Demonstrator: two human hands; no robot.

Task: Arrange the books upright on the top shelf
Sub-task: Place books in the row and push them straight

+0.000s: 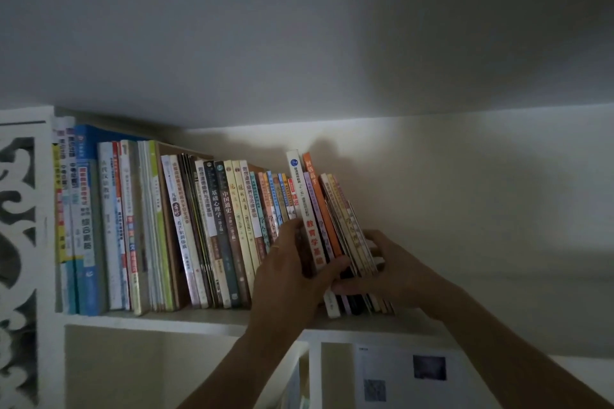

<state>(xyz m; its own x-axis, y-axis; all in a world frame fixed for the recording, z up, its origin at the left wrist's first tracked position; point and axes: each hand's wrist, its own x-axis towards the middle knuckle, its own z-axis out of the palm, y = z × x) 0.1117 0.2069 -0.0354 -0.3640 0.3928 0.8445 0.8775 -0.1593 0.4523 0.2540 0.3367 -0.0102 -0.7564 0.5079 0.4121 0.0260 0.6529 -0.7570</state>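
1. On the white top shelf board: a long row of paperback books stood spine-out, leaning slightly, from the carved white side panel rightwards.
2. At the row's right end: a small bundle of thin books, including a white spine and an orange spine, tilted left.
3. Left hand: fingers curled round the bundle's left side, thumb across the spines.
4. Right hand: fingers wrapped round the bundle's right side.
5. Below: a white printed sheet.

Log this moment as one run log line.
both hands grip leaning book batch | top shelf | row's right end | not yet upright
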